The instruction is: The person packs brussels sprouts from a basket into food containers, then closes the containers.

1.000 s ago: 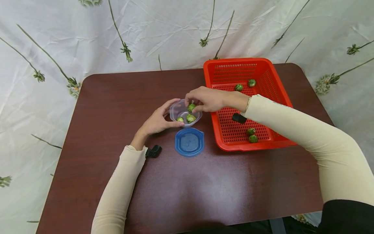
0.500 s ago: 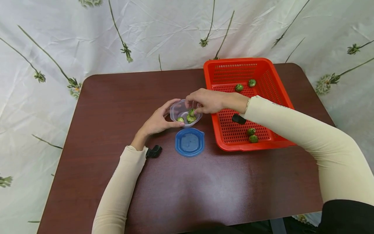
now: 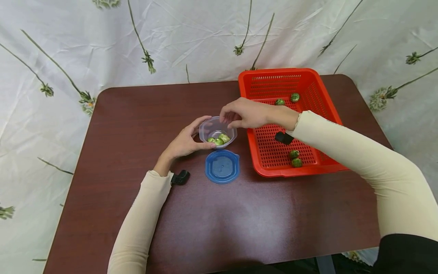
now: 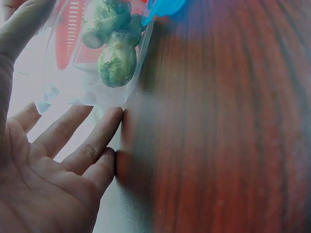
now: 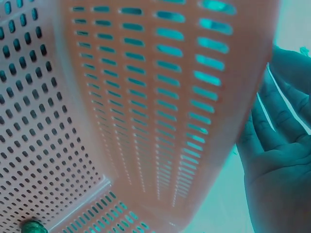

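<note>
1. L hand [image 3: 186, 142] grasps clear tub [image 3: 207, 130] btwn thumb & fingers, tub on table [image 3: 256, 220]; too hard a squeeze could flex the wall (looks thin) & tip it
2. Tub sprouts [image 3: 224, 137]: 3 visible, bunched toward near side; uneven load + tug from L hand could tilt tub, poss spilling one
3. R hand [image 3: 246, 113] over tub's right rim, fingers loosely bent, thumb apart, nothing visible in them; fingertip contact w/ rim can't be told; a snag there could swing or slide tub
4. R sleeve [image 3: 342, 140] crosses above red basket [image 3: 273, 82]; if wrist dips too low, could knock basket wall & shove it along table
5. Basket sprouts [image 3: 295, 97]: 4 visible, 2 at far end, 2 at near end, poss more hidden under arm; roundish, so a bump could roll them & cause a missed pick
6. Blue lid [image 3: 222, 167] on table, just beside tub on near side; if tub gets dragged nearer, could ride up on lid edge & sit tilted
</note>
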`<state>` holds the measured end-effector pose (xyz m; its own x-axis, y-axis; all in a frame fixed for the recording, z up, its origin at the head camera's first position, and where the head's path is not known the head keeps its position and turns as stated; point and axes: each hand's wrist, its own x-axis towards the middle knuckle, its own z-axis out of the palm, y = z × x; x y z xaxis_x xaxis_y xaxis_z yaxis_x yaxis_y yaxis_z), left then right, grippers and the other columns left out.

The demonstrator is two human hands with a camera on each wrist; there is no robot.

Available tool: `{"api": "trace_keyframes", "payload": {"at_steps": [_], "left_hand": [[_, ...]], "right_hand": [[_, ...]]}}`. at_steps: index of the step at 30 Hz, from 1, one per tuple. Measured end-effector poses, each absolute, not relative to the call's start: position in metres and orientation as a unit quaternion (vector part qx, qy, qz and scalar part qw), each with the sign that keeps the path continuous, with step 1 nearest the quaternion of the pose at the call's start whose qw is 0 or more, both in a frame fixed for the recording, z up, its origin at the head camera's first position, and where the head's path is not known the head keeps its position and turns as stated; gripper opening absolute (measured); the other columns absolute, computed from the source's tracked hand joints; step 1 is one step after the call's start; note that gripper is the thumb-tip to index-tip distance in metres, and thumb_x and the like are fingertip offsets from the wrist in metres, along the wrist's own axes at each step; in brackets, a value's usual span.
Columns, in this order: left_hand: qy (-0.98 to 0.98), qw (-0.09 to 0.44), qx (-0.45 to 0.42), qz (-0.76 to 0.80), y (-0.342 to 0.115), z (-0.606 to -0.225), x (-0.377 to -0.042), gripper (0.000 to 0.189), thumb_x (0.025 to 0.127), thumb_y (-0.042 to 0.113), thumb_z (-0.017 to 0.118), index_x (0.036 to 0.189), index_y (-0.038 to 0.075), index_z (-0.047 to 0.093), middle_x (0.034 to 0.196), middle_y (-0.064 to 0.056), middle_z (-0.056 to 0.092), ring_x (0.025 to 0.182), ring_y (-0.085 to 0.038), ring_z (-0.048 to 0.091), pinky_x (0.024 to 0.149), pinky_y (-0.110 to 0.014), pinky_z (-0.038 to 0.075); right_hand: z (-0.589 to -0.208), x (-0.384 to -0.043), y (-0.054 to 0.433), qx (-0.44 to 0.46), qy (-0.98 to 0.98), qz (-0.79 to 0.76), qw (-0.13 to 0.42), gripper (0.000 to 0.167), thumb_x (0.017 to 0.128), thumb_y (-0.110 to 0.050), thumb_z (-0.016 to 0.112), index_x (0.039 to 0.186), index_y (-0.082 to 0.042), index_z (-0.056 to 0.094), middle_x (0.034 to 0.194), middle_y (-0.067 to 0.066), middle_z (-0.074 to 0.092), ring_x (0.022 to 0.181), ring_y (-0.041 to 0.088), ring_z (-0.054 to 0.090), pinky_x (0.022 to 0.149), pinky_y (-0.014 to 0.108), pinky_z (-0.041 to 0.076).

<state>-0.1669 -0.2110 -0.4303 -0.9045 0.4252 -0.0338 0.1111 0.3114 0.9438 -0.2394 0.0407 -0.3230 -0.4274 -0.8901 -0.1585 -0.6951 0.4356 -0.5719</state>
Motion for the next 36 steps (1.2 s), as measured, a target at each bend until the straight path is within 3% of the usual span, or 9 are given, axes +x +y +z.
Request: {"api": "trace_keyframes", "payload": {"at_steps": [18, 28, 36], "left_hand": [[0.799, 0.128, 0.169, 0.562, -0.209, -0.432, -0.165, 0.087, 0.081, 0.016, 0.086, 0.152, 0.025, 0.038, 0.148, -0.007, 0.05, 0.134, -0.027, 0.052, 0.112, -0.048, 0.037], [0.803, 0.129, 0.166, 0.558, -0.209, -0.431, -0.166, 0.086, 0.081, 0.019, 0.086, 0.152, 0.028, 0.038, 0.146, -0.004, 0.05, 0.133, -0.025, 0.053, 0.112, -0.047, 0.039], [0.804, 0.128, 0.167, 0.556, -0.21, -0.431, -0.167, 0.086, 0.08, 0.019, 0.086, 0.152, 0.027, 0.039, 0.146, -0.006, 0.05, 0.133, -0.027, 0.053, 0.112, -0.048, 0.039]], "right_hand": [[-0.305, -0.238, 0.092, -0.471, 0.821, -0.261, 0.191, 0.021, 0.093, -0.014, 0.073, 0.112, -0.01, 0.068, 0.104, -0.001, 0.071, 0.098, 0.013, 0.066, 0.092, 0.037, 0.055], [-0.304, -0.236, 0.13, -0.427, 0.843, -0.221, 0.241, 0.021, 0.093, -0.018, 0.074, 0.113, -0.015, 0.069, 0.107, -0.002, 0.07, 0.098, 0.012, 0.065, 0.09, 0.038, 0.053], [-0.315, -0.234, 0.15, -0.399, 0.819, -0.234, 0.341, 0.022, 0.093, -0.014, 0.072, 0.115, -0.013, 0.072, 0.117, 0.005, 0.07, 0.103, 0.017, 0.066, 0.094, 0.039, 0.053]]}}
